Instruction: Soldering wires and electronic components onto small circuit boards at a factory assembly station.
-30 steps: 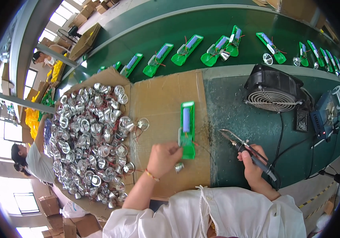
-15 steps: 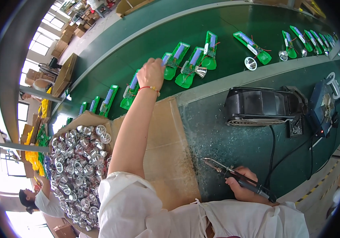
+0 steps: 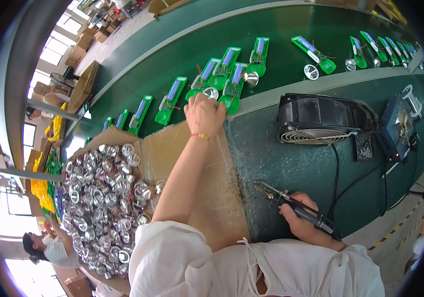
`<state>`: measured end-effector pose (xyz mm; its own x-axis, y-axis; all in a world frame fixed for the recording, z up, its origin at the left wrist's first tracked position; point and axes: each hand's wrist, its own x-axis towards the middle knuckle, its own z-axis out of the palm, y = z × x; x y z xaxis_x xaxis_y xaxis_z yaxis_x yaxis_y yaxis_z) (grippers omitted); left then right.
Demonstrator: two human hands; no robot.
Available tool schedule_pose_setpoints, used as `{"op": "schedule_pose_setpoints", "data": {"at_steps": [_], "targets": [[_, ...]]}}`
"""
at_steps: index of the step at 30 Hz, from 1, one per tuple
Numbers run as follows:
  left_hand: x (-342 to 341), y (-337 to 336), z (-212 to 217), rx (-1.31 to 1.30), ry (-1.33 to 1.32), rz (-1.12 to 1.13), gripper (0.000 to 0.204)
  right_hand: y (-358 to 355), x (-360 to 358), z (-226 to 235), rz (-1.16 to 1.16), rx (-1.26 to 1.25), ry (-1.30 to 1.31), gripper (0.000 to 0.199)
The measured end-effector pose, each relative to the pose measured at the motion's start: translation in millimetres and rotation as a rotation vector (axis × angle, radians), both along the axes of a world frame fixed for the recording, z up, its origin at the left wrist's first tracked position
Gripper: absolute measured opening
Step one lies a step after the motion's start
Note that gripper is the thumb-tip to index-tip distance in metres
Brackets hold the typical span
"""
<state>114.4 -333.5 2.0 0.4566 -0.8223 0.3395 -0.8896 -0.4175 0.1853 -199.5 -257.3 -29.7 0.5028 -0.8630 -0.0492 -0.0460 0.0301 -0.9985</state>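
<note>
My left hand [image 3: 204, 116] reaches over the cardboard sheet to the near edge of the green work line, its back toward me. Its fingers curl down beside a silver reflector [image 3: 211, 92] and the lower end of a green housing [image 3: 229, 103]. The fingertips are hidden, so I cannot tell whether they grip anything. Several open green housings, with blue cylindrical cells and small circuit boards inside, lie around it, such as this one [image 3: 171, 101]. Low on the right, my right hand [image 3: 301, 215] is closed round the dark handle of a soldering iron [image 3: 305, 216], its tip pointing left.
A heap of silver reflectors [image 3: 98, 198] fills a carton at left. Brown cardboard [image 3: 192, 183] covers part of the bench. A black fan [image 3: 321, 119], a blue soldering station [image 3: 395, 128] and a wire spool [image 3: 412, 102] stand right, with cables below. A co-worker [image 3: 56, 247] is at far left.
My left hand has drawn back toward me and slightly right, uncovering a green housing and reflector. My right hand keeps the soldering iron in nearly the same place.
</note>
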Motion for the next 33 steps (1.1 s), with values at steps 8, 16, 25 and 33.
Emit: {"op": "schedule_pose_setpoints", "data": {"at_steps": [8, 16, 25, 33], "targets": [[-79.0, 207.5, 8.7, -0.090, 0.170, 0.014, 0.024, 3.1, 5.2, 4.9, -0.076, 0.035, -0.054, 0.013], [-49.2, 278.1, 33.7, -0.148, -0.074, 0.376, 0.015, -0.4, 9.1, 0.2, -0.094, -0.012, -0.063, 0.019], [2.3, 282.2, 37.6, -0.231, -0.199, 0.144, 0.012, 9.3, 1.5, 4.4, -0.116, -0.014, -0.095, 0.020], [-98.5, 279.1, 39.9, -0.287, 0.790, 0.133, 0.014, 39.5, -11.7, 38.6, 0.134, -0.077, -0.172, 0.016]]}}
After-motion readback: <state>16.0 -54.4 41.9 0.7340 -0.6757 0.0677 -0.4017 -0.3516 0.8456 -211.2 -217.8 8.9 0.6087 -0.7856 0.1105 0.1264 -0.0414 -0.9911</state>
